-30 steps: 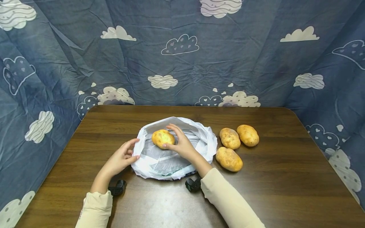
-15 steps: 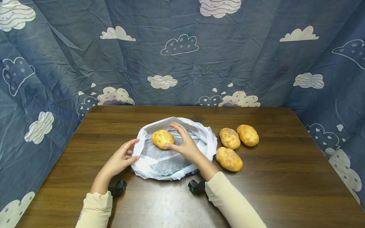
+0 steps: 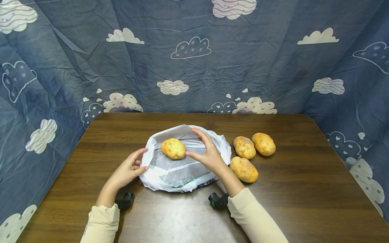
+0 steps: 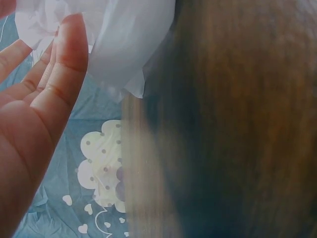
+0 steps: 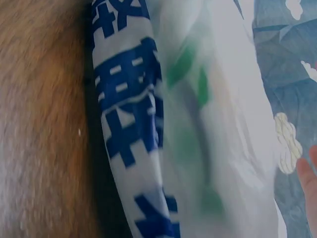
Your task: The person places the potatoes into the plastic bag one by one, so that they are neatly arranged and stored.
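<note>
A white plastic bag (image 3: 170, 187) lies on the table with its mouth spread wide. Inside it, to the left, rests one potato (image 3: 173, 148). My left hand (image 3: 127, 170) holds the bag's left rim, thumb and index finger on the plastic. In the left wrist view the thumb (image 4: 72, 49) lies against the white film. My right hand (image 3: 211, 157) is over the bag's right half, fingers spread and holding nothing, its thumb tip close to the potato. Blue lettering marks the bag (image 5: 129, 79) in the right wrist view, where fingertips (image 5: 307, 183) show at the right edge.
To the right of the bag lie three more potatoes: one near its rim (image 3: 244, 169), one behind that (image 3: 244, 147), and one farther right (image 3: 263, 144). They stand on a brown wooden table (image 3: 304, 189). A blue cloud-print cloth (image 3: 194, 74) hangs behind.
My right hand has come off the potato and drawn back to the right, fingers apart. The potato stays in the bag. My left hand keeps its place at the rim.
</note>
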Demonstrator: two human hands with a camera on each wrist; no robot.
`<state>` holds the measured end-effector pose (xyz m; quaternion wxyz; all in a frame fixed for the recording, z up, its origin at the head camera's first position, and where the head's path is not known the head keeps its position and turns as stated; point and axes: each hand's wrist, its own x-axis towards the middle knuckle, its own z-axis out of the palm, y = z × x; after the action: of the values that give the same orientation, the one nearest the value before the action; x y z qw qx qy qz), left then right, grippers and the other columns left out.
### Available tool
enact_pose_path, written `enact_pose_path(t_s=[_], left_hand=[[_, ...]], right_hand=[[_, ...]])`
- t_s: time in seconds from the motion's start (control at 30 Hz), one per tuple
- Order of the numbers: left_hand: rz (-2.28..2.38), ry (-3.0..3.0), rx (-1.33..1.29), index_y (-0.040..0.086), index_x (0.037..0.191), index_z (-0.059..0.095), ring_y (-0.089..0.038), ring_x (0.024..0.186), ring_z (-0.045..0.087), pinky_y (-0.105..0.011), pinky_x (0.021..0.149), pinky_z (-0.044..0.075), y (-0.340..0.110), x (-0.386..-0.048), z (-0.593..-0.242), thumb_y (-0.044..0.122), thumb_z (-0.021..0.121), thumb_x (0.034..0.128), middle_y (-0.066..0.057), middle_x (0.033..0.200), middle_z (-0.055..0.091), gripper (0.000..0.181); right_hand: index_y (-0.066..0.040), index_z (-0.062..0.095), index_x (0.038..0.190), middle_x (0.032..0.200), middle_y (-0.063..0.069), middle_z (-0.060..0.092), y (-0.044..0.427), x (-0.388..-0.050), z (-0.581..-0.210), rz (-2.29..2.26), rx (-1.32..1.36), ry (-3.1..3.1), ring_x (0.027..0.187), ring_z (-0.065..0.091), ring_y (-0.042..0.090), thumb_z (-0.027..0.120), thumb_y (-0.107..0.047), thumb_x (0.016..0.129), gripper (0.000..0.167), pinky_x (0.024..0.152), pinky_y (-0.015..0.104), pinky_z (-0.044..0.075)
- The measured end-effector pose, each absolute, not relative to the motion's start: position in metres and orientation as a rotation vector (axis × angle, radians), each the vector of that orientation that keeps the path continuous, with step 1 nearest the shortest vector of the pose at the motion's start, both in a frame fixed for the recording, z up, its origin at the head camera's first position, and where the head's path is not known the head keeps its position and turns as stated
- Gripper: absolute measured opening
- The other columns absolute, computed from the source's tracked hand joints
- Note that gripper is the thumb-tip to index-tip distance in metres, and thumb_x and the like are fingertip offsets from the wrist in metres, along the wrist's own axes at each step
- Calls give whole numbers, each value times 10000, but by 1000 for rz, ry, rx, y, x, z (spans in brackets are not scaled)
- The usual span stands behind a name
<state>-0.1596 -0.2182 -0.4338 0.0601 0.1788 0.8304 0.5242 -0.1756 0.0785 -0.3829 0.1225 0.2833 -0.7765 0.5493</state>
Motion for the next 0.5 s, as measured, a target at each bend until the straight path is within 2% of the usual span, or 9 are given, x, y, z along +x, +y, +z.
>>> enact_pose_path(t_s=[0.1,0.33,0.5], left_hand=[[1588,2512,545,32,1342,339,-198,808,516,-242,635,475,-218,-160,-434,9,624,827,-207,1268,322,589],[1582,2516,533,34,1342,342,-202,803,508,-240,634,473,-218,-160,-433,10,625,827,-205,1255,327,588],[1577,2522,531,34,1342,344,-210,808,499,-241,633,471,-218,-159,-433,7,626,826,-206,1252,328,589]], right_hand=[[89,393,1276,1304,215,396,83,-173,-381,1576,809,-2273,1186,377,298,740,40,692,681,969,360,314],[93,397,1270,1299,229,398,96,-167,-383,1526,793,-2254,1166,390,322,749,37,682,688,950,443,321],[100,406,1253,1286,221,410,106,-163,-384,1492,815,-2206,1146,401,352,754,72,655,693,948,382,336]])
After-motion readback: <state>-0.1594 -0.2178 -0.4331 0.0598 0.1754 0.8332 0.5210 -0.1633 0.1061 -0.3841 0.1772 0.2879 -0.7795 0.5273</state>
